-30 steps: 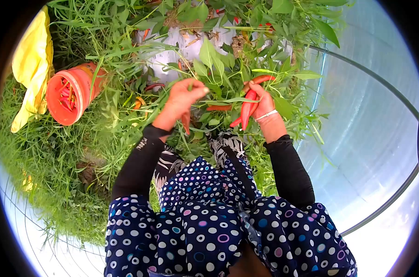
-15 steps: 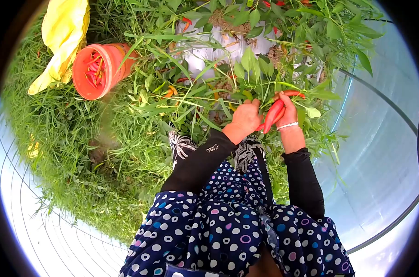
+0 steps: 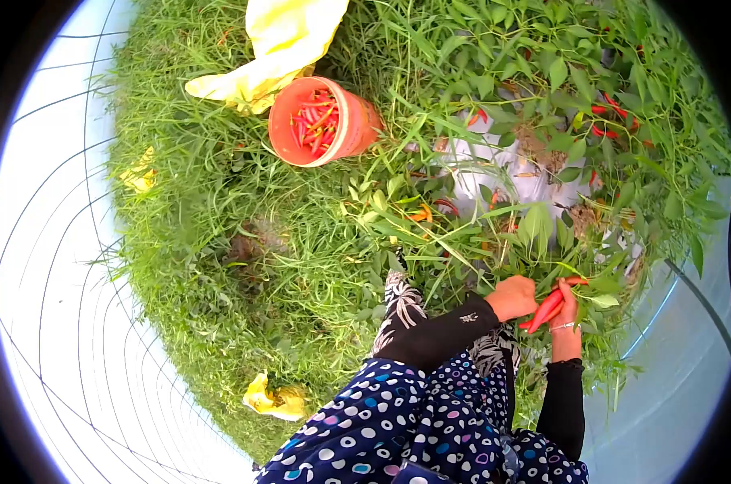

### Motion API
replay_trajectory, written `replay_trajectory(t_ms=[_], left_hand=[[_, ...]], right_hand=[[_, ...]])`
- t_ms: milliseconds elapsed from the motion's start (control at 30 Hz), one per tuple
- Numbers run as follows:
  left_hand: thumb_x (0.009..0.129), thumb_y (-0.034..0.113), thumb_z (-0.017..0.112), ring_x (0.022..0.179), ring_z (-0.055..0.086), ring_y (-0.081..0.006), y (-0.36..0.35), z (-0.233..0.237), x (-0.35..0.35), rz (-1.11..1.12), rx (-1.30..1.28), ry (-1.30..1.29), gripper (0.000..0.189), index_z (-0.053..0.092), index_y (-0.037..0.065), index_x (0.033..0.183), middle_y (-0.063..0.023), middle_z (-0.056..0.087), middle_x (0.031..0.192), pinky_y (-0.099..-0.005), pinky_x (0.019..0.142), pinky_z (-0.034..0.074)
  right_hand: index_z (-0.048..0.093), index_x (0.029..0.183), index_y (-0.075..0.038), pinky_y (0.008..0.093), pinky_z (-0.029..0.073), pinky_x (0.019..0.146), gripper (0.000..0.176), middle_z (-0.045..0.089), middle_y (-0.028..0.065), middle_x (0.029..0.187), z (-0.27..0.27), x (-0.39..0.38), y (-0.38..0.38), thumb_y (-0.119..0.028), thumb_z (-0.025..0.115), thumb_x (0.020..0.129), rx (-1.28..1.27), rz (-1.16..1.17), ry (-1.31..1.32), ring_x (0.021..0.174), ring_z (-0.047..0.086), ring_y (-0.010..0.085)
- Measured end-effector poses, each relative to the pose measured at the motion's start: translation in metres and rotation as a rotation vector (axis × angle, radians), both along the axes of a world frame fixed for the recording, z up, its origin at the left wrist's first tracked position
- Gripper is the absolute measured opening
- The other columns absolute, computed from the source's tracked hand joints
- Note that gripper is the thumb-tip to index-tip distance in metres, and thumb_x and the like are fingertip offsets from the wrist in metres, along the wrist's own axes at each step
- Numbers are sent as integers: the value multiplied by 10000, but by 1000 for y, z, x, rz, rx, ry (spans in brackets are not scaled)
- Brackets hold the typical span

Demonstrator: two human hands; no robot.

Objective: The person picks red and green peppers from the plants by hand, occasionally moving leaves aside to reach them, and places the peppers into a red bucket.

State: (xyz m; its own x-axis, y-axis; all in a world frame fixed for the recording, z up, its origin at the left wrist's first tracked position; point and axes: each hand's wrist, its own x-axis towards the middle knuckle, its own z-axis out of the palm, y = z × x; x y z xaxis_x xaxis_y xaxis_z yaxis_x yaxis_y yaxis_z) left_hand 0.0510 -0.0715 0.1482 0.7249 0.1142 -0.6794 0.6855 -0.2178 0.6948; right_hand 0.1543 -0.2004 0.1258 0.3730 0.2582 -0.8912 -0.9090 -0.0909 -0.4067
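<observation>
My right hand [image 3: 568,306], with a white band at its wrist, is closed around several red chili peppers [image 3: 547,310] that stick out on both sides of the fingers. Right beside it, my left hand [image 3: 512,298] is curled into a fist among the leaves of a chili plant [image 3: 535,230]. Whatever lies in that fist is hidden. More red chili peppers [image 3: 605,129] hang on the plants at the upper right. An orange pepper [image 3: 422,213] shows in the leaves to the left of my hands.
An orange bucket [image 3: 366,129] holding many red chili peppers leans in the grass, its mouth facing left. A yellow sack [image 3: 289,48] lies behind it. Whitish sheeting [image 3: 482,165] covers soil under the plants. Another yellow bag [image 3: 275,398] is at the lower left. Plastic greenhouse walls [image 3: 680,379] curve alongside.
The head view has swung left, so the bucket, plants and hands now appear further right and my hands lower. My right hand keeps the red peppers; my left hand stays close beside it.
</observation>
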Motion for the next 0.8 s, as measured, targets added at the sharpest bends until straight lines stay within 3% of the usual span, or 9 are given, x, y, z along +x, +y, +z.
replay_trajectory(t_ms=[67,233,300,333,433,500,567,633,800], left_hand=[[722,182,505,753,605,-369,-7,5,8,10,98,146,238,589,-11,834,-185,621,744,-450,607,480],[703,166,536,792,607,-365,-2,-12,-1,131,199,126,320,554,12,984,-207,617,797,-447,645,478],[681,160,564,797,600,-372,9,-4,-14,53,22,-6,394,542,13,1046,-227,608,804,-435,680,475],[667,168,582,792,587,-388,14,-4,-27,132,-70,-169,486,516,29,1127,-249,598,818,-424,709,471],[709,251,605,760,616,-274,22,0,-67,366,-180,-208,476,534,21,1119,-176,634,861,-338,703,469],[756,276,582,729,596,-176,52,18,-89,286,-508,141,374,596,7,1015,-108,631,850,-278,671,458],[790,286,561,681,575,-142,49,-3,-123,353,-546,181,318,633,10,930,-71,614,801,-252,645,450],[830,281,538,655,561,-145,77,46,-135,392,-840,130,292,620,22,936,-60,600,810,-261,644,448],[865,226,531,760,623,-226,86,101,-156,680,-1261,134,362,443,30,1156,-154,588,998,-329,710,510]], right_hand=[[553,910,-95,276,438,648,207,546,16,765,4,-2,0,-209,648,765,-100,-50,46,711,520,145],[542,866,-112,305,451,650,211,540,13,750,15,-1,16,-244,660,753,-119,95,-33,695,528,162],[543,869,-108,306,456,646,226,539,14,747,12,4,14,-257,665,753,-125,89,-64,697,534,169],[546,883,-92,309,462,654,255,552,26,768,15,7,14,-275,669,756,-115,109,-84,710,543,175],[544,906,-62,326,471,669,287,572,46,807,31,19,18,-274,671,761,-124,105,-118,716,549,185],[540,931,-44,358,476,684,303,583,63,832,24,23,4,-261,672,764,-71,95,-194,752,567,217],[539,929,-52,387,486,685,283,589,81,837,38,24,0,-238,673,763,14,93,-99,780,587,262],[539,922,-57,397,490,680,266,590,92,843,50,22,-7,-236,663,769,49,113,-78,784,592,281],[516,954,-58,413,508,657,224,595,121,821,107,-1,-1,-200,588,796,20,188,159,757,606,303]])
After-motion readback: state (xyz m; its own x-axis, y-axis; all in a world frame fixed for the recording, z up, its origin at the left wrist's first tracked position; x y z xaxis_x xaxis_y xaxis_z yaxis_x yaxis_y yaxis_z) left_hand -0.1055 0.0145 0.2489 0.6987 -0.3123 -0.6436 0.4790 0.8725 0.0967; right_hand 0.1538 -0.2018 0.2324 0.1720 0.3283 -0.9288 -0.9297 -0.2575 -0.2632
